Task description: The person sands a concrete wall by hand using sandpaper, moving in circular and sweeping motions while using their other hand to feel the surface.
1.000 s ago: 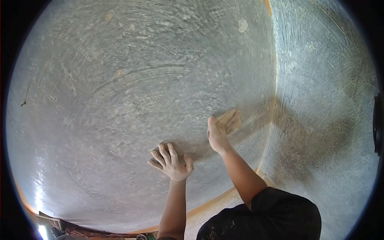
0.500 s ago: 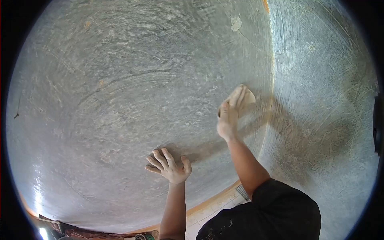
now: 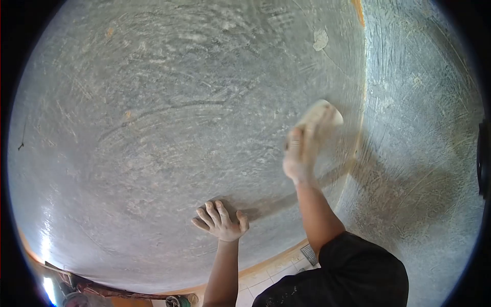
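My right hand (image 3: 307, 140), dusty and smeared by motion, presses a pale round-edged pad (image 3: 321, 105) against the grey wall (image 3: 169, 148), close to the corner. The pad's curved rim shows beyond the fingers; the hand covers the rest of it. Lower down and further left, my left hand (image 3: 221, 221) lies on the same wall with its fingers spread. Pale dust coats it, and nothing is in it. Swirling scratch marks cover the wall's surface.
A second grey wall (image 3: 409, 128) meets the first at an orange-edged corner (image 3: 362, 102). A pale patch (image 3: 320, 40) marks the upper wall. Below are white floor tiles (image 3: 258, 279), a floor drain grate (image 3: 309, 254) and a green coil (image 3: 177, 301).
My right hand has moved slightly up and right with the pad, and more of the pad shows. My left hand stays spread on the wall. The view has shifted a little.
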`<action>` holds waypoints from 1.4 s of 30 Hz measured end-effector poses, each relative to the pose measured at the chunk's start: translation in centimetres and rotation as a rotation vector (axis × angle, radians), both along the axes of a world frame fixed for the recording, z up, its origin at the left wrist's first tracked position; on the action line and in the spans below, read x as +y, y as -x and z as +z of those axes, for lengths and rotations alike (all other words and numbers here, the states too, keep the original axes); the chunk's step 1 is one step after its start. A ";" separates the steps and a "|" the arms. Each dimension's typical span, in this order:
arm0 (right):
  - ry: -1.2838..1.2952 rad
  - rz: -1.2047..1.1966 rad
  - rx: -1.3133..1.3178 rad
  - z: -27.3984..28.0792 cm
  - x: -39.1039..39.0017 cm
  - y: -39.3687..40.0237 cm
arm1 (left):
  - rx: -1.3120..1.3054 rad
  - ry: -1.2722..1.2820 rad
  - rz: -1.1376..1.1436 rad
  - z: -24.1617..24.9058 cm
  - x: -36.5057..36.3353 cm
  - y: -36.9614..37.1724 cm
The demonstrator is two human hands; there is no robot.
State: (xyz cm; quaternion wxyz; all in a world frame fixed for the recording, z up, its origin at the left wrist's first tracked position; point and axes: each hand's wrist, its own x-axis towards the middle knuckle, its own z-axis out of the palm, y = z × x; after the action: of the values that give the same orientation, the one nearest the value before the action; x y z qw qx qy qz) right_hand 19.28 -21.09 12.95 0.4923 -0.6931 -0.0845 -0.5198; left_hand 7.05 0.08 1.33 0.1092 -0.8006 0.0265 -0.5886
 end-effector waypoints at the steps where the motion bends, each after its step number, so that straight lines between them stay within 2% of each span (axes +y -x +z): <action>1: 0.087 -0.035 -0.047 1.4 0.7 0.1 | -0.014 -0.005 0.003 -0.1 0.1 0.0; 4: 0.346 0.105 -0.168 0.0 3.2 2.7 | 0.003 0.013 0.012 -0.1 0.0 0.2; 7: 0.654 0.127 -0.161 -8.4 3.6 4.0 | -0.023 -0.014 0.005 0.0 0.1 0.0; 10: 0.576 0.012 -0.175 -12.7 0.4 1.4 | -0.009 -0.048 0.013 -0.3 0.5 0.1; 13: 0.143 0.072 0.000 -3.6 -1.8 0.1 | -0.018 -0.035 0.007 -0.4 0.5 -0.1; 15: 0.120 -0.013 -0.038 1.4 -1.2 -0.9 | -0.018 -0.020 -0.002 -0.6 0.1 -0.1; 16: 0.204 -0.120 -0.104 2.8 -0.4 -1.1 | -0.012 -0.018 0.004 -0.6 0.2 0.0; 19: 0.397 0.011 -0.178 3.5 2.9 2.1 | -0.009 0.014 0.027 -0.7 0.3 0.0; 21: 0.544 0.095 -0.178 -0.1 4.2 4.5 | -0.024 0.030 0.021 -1.0 0.2 -0.1; 23: 0.662 0.259 -0.100 -6.5 4.4 6.0 | -0.056 0.020 -0.001 -1.0 0.3 -0.4; 25: 0.685 0.198 0.143 -11.6 2.2 5.1 | -0.047 0.009 -0.001 -1.1 0.3 0.0; 26: 0.551 0.124 -0.003 -12.8 1.4 2.9 | -0.053 0.001 0.000 -0.9 0.4 -0.3; 27: 0.414 0.047 -0.141 -12.8 1.0 0.8 | -0.026 -0.038 0.014 -0.2 0.2 -0.2; 29: 0.098 0.208 0.076 -4.6 -0.7 1.6 | -0.022 -0.021 0.019 -0.3 0.2 -0.2; 31: 0.083 0.066 -0.044 -0.3 -0.7 -0.3 | -0.010 -0.006 0.018 -0.5 -0.1 0.0; 34: 0.239 -0.035 -0.187 1.6 2.5 0.5 | -0.011 -0.019 0.025 -0.3 0.1 0.0; 36: 0.421 0.064 -0.103 -0.8 4.8 3.9 | -0.029 -0.042 0.023 -0.6 0.3 0.0; 38: 0.689 0.185 -0.020 -6.4 6.3 6.6 | -0.034 -0.040 -0.003 -0.5 0.2 -0.1; 40: 0.689 0.267 -0.062 -13.9 6.1 5.9 | -0.052 -0.039 -0.023 -0.4 0.1 0.0; 42: 0.613 0.163 0.010 -14.6 2.8 4.5 | -0.046 -0.049 0.008 -0.5 0.3 -0.2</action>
State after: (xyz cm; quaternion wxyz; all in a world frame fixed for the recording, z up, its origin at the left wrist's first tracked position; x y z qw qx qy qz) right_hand 14.79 -18.32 -1.62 0.3012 -0.8026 -0.2901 -0.4255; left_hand 7.23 0.41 0.82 0.1315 -0.7842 0.0352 -0.6055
